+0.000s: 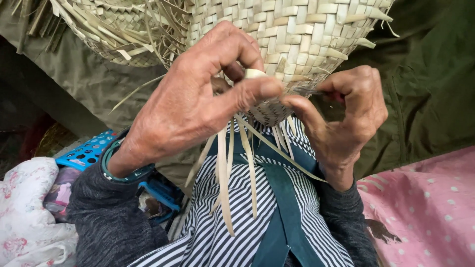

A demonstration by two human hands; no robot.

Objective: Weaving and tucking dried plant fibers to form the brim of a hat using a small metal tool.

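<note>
My left hand (198,94) is closed on the lower edge of the woven basket (302,34), thumb and forefinger pinching a pale strip (253,74) against the weave. My right hand (346,116), just right of the basket's lower edge, is curled nearly shut, fingertips nipping a thin dark tool (309,90) that pokes into the weave. Loose strips (225,173) hang below the basket over my striped apron (237,212). A pink spotted cloth (425,207) lies below and right of the basket.

A pale woven palm-leaf basket (302,39) is held up mid-air, unfinished edge pointed down, checker weave tight. Loose flat strips (225,173) are left dangling from that edge, fanned out, one pinched near the top.
</note>
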